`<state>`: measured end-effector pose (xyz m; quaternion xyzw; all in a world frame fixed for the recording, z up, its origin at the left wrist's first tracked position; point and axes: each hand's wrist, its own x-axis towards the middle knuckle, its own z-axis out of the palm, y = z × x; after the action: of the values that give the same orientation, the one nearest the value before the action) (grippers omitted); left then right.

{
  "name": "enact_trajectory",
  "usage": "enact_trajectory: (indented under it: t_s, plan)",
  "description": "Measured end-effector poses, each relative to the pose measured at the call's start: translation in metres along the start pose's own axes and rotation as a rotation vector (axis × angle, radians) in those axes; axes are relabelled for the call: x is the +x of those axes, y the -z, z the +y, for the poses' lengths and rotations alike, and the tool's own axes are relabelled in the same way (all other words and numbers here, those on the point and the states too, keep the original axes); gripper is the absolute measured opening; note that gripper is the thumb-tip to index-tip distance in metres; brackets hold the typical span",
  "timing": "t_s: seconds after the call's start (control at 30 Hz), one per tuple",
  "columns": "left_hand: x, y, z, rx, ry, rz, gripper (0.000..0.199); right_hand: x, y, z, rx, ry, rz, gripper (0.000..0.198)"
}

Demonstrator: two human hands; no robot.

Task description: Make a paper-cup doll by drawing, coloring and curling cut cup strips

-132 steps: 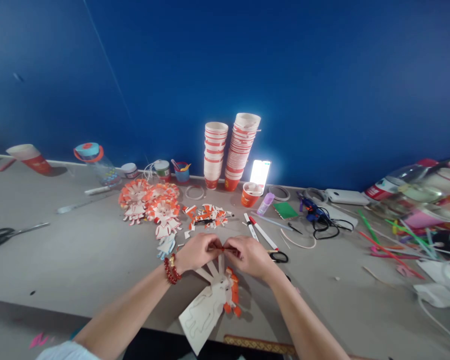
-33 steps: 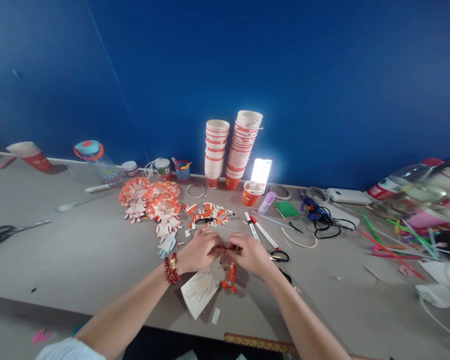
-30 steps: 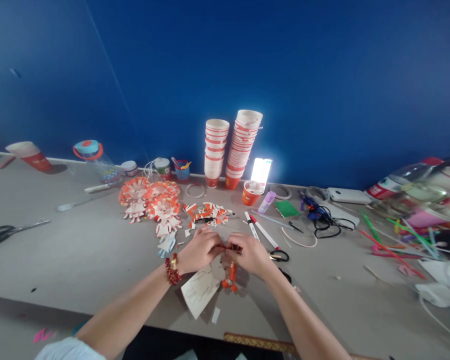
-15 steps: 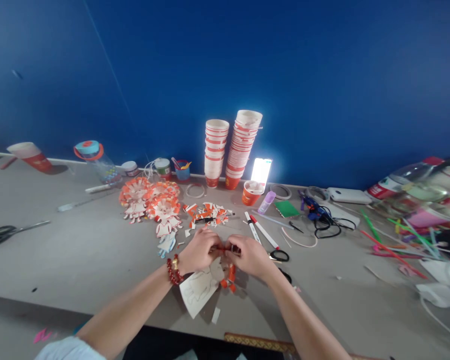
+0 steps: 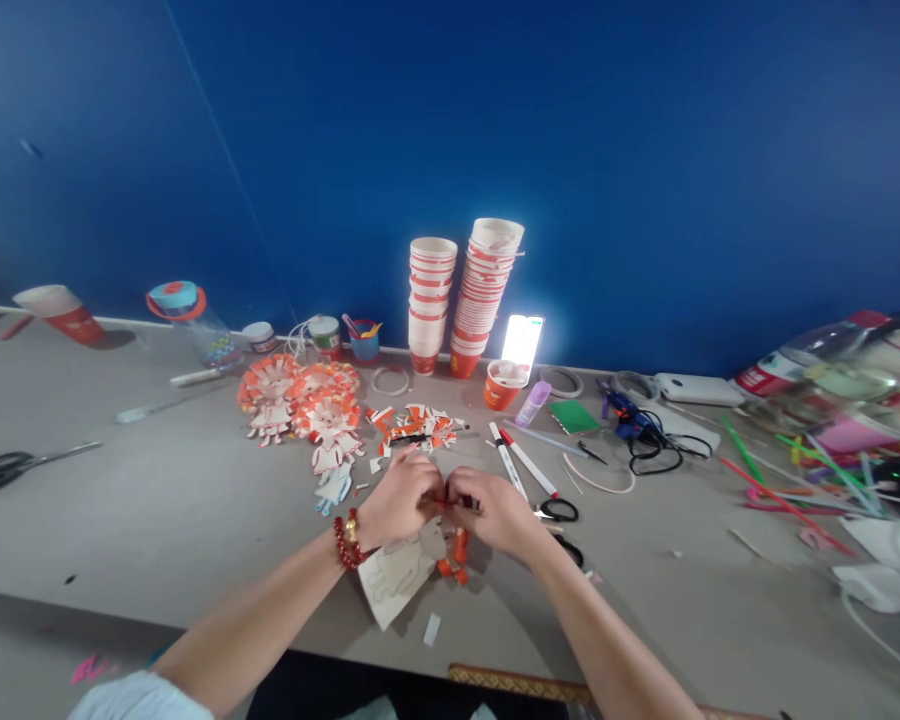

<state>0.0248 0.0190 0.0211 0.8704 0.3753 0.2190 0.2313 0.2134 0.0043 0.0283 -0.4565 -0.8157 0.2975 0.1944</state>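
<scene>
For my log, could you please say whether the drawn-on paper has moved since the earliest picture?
Yes, the drawn-on paper shifted away from the near table edge.

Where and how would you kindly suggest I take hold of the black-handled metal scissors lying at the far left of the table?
I'd grip the black-handled metal scissors by their black finger loops, coming from the near left side, since they lie flat with the loops at the left and the blades pointing right.
</scene>
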Motion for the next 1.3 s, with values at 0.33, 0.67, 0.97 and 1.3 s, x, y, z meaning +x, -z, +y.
enact_trajectory:
  t_s: [0.33, 0.67, 0.97, 1.3]
  plan:
    - [0.001, 0.003, -0.004, 0.017, 0.007, -0.007, 0.007, 0.001, 0.006, 0.002, -0.073, 0.001, 0.012, 0.005]
    - [-0.004, 0.005, -0.017, 0.058, 0.01, 0.071, 0.048, -0.008, 0.037, 0.01, -0.245, -0.152, 0.001, 0.007]
    - [-0.004, 0.005, -0.025, -0.094, 0.27, 0.062, 0.036, -0.015, 0.063, 0.022, -0.195, -0.227, 0.055, 0.01]
    - [-0.006, 0.022, -0.013, 0.05, 0.204, -0.268, 0.035, -0.007, 0.039, 0.011, -0.12, -0.117, 0.004, 0.008]
